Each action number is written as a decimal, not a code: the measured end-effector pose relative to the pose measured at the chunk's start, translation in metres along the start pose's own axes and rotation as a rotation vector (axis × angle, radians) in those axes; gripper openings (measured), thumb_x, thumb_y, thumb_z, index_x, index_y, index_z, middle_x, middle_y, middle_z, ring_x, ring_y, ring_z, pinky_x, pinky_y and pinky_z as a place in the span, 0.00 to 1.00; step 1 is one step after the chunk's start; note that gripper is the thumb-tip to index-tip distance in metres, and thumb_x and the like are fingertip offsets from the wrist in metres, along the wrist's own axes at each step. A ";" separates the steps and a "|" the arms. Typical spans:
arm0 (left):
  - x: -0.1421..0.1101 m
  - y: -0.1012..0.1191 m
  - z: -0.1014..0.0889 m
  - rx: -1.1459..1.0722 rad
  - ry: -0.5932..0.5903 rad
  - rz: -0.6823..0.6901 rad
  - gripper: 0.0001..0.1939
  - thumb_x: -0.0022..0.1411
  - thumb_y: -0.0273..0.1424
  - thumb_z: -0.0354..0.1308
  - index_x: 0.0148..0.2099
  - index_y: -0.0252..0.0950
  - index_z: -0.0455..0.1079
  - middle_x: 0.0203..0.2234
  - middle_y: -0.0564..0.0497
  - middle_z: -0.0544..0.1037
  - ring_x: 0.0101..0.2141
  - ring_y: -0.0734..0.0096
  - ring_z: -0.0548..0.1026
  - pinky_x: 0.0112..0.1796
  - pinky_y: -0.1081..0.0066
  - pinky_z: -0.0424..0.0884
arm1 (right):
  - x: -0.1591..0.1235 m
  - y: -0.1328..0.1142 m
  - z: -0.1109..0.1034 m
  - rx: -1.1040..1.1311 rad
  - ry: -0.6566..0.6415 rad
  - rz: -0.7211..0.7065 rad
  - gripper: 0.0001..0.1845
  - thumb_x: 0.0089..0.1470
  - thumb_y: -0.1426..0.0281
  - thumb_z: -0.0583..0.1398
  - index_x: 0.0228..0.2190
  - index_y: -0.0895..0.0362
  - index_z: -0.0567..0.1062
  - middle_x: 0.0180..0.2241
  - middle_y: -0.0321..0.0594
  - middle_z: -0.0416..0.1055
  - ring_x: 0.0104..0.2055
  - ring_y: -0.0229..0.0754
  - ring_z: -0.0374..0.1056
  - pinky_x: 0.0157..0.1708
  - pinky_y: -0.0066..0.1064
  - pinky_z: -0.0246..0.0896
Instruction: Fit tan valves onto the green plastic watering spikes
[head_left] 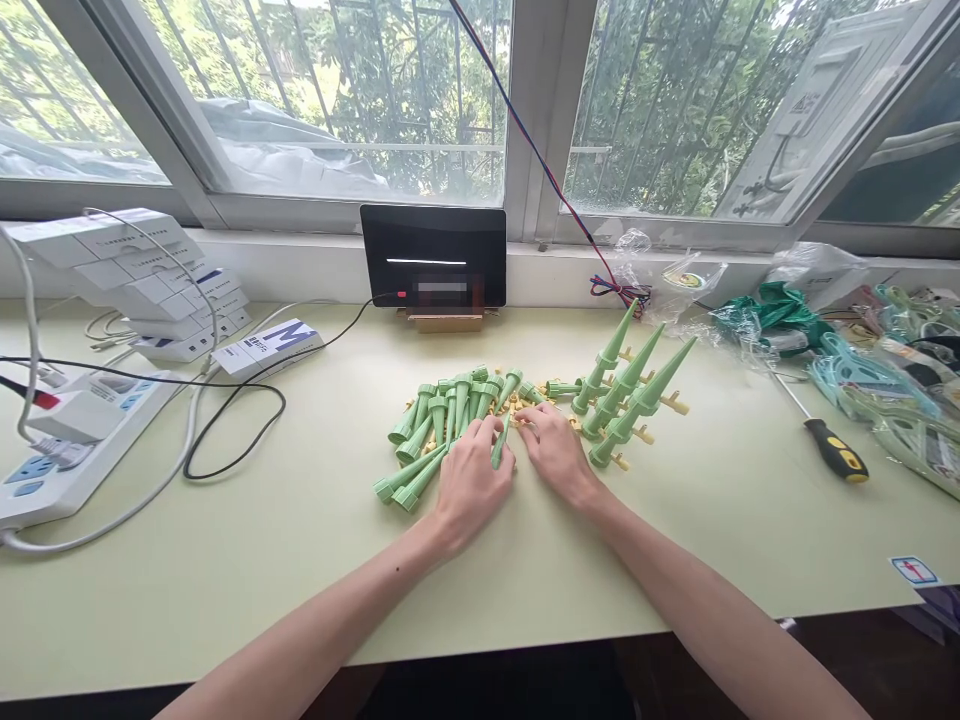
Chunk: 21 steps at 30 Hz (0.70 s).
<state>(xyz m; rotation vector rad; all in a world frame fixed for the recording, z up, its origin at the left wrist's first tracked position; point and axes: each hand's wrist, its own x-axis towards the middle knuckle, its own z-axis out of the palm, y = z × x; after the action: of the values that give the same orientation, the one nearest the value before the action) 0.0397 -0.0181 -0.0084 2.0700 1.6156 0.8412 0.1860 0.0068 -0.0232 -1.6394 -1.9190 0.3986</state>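
Observation:
My left hand (pixel 474 478) is closed around a green plastic watering spike (pixel 501 442), which points up and away from me. Close by on the right, the fingers of my right hand (pixel 556 450) are bent together at the edge of some small yellow plastic valves (pixel 513 402). Whether a valve is between those fingertips is hidden. Many loose green spikes (pixel 429 425) lie in a pile beyond and left of my left hand. Several green spikes with yellow valves on them (pixel 637 395) stand point-up in a group, right of my right hand.
A tablet (pixel 435 258) leans on a stand by the window. White boxes (pixel 180 290), cables and a power strip (pixel 82 450) occupy the left side. To the right lie a screwdriver (pixel 836 450), clear plastic bags (pixel 690 280) and pale blue packaged items (pixel 862 380).

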 end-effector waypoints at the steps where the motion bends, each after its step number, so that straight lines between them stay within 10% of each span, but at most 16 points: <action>1: 0.000 0.000 0.000 0.017 0.002 -0.006 0.08 0.63 0.29 0.51 0.45 0.38 0.66 0.37 0.49 0.74 0.32 0.66 0.73 0.33 0.68 0.65 | 0.000 0.000 0.000 -0.005 -0.001 0.004 0.12 0.61 0.75 0.57 0.44 0.55 0.78 0.40 0.43 0.72 0.38 0.43 0.70 0.38 0.31 0.62; 12: 0.001 -0.001 -0.002 0.009 0.043 0.024 0.06 0.64 0.31 0.52 0.41 0.38 0.68 0.37 0.50 0.74 0.30 0.68 0.72 0.32 0.69 0.64 | 0.000 -0.002 -0.002 0.008 -0.017 0.016 0.12 0.61 0.75 0.57 0.43 0.56 0.78 0.41 0.44 0.72 0.36 0.43 0.70 0.36 0.33 0.62; 21: 0.008 0.000 -0.010 -0.481 0.172 -0.078 0.07 0.63 0.36 0.56 0.37 0.38 0.69 0.28 0.54 0.73 0.18 0.79 0.61 0.21 0.74 0.58 | 0.002 0.004 0.002 0.153 0.028 0.022 0.12 0.59 0.73 0.58 0.43 0.56 0.77 0.42 0.44 0.72 0.37 0.43 0.70 0.39 0.35 0.66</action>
<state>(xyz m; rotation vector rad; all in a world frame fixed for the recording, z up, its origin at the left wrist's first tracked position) 0.0347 -0.0110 0.0008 1.6261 1.3894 1.2646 0.1878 0.0094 -0.0265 -1.5602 -1.8048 0.5153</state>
